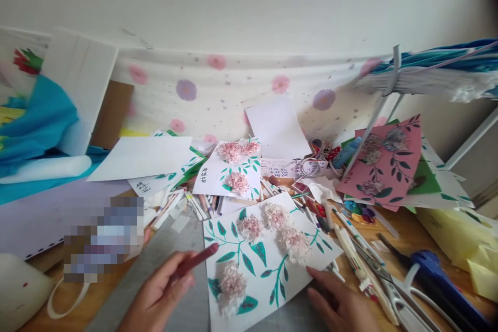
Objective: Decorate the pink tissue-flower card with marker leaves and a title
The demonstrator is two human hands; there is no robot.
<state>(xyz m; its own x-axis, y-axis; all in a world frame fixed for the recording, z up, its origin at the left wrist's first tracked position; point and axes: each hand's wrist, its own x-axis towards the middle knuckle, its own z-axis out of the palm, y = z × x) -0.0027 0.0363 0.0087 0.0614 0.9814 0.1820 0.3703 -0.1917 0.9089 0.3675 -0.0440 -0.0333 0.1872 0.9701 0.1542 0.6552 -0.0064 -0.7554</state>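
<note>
My left hand [165,288] is closed around a dark red marker [196,261], whose tip points up and right over the left edge of a white sheet. That white sheet [268,207] lies tilted in front of me, with painted green leaves and stems. Several raised, ruffled pink-and-white flowers [232,288] stand on it. My right hand [338,295] is at the sheet's lower right edge, its fingers apart and the fingertips touching or close to the paper. Beneath the sheet is a grey mat [155,254].
Scissors [389,280] and a blue-handled tool [439,280] lie at the right. Behind are several markers [194,205], a finished-looking flower picture [229,166], a pink flower sheet [383,161] and blank white paper [143,155]. A white rack [365,135] stands at the right.
</note>
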